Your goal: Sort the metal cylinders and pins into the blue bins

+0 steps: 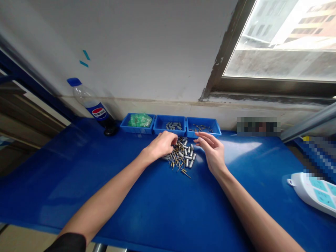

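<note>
A mixed pile of small metal parts lies on the blue table: silver cylinders mostly on its right side and thin pins with brass-coloured sections mostly on its left. My left hand is at the pile's upper left edge, its fingers curled downward. Its fingertips are hidden, so whatever they grip does not show. To the right of the pile my right hand hovers with fingers stretched toward the pile, thumb and forefinger apart. I see nothing held in it.
Three blue bins stand along the wall: the left bin holds a green plastic bag, the middle bin cylinders, the right bin pins. A cola bottle is at left, a white power strip at right.
</note>
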Action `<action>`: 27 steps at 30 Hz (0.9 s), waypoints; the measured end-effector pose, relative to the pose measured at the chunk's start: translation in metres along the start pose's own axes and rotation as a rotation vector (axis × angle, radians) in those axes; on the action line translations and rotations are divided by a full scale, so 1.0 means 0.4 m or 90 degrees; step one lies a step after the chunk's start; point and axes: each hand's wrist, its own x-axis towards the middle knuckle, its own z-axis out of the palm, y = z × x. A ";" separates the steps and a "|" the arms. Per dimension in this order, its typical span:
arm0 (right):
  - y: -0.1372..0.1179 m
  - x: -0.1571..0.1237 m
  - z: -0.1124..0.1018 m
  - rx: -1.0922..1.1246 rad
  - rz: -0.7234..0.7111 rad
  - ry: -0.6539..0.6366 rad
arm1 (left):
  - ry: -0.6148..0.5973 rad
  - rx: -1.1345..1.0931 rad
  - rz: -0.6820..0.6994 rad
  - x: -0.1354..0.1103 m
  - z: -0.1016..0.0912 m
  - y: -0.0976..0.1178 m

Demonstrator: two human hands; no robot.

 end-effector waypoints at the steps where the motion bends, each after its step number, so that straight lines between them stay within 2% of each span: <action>1: 0.001 0.000 -0.001 -0.001 0.001 -0.006 | 0.001 -0.004 0.005 0.000 -0.003 0.001; 7: -0.001 0.003 -0.001 0.002 0.008 -0.015 | 0.020 -0.101 0.042 -0.004 -0.039 0.016; 11: -0.006 0.000 0.001 -0.014 0.011 -0.034 | 0.063 -0.185 0.073 -0.007 -0.058 0.033; 18: -0.018 -0.014 0.011 -0.057 0.030 -0.127 | 0.116 -0.320 0.115 -0.003 -0.044 0.057; 27: 0.003 -0.007 0.005 -0.008 0.091 -0.162 | 0.116 -0.313 0.133 -0.002 -0.036 0.065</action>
